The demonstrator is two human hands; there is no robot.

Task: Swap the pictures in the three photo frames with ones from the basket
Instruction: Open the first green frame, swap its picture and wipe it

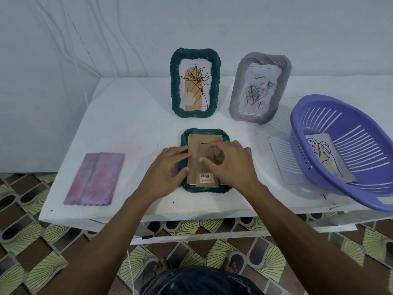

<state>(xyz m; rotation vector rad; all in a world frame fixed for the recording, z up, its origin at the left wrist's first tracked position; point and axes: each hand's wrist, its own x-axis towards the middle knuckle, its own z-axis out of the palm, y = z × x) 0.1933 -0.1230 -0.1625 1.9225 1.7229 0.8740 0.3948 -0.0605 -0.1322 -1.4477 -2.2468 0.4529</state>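
Frame number three (205, 160) — the dark green one lying face-down on the white counter (131, 124) — sits directly under both hands, straight ahead of the person and close to the near edge. Its long axis runs away from the body, so the brown backing board (196, 154) lies lengthwise between the two hands. The left hand (168, 167) rests flat on the frame's left rim, fingers spread and thumb against the board's left edge, pinning rather than gripping. The right hand (229, 165) is on top of the board, fingers curled as if pinching its stand flap or a tab — whether it has actually closed on anything I cannot tell. Neither hand is nearer; both touch the frame.

The other two frames stand upright further back: a green one (194, 83) and a grey one (260, 88), each with a picture in it. The purple basket (340, 150) lies to the right, near the right hand, with a leaf drawing (323, 154) inside. A loose sheet (285, 160) lies partly under the basket's rim. I judge the backing is being worked on, and any reach to the basket falls to the right hand.
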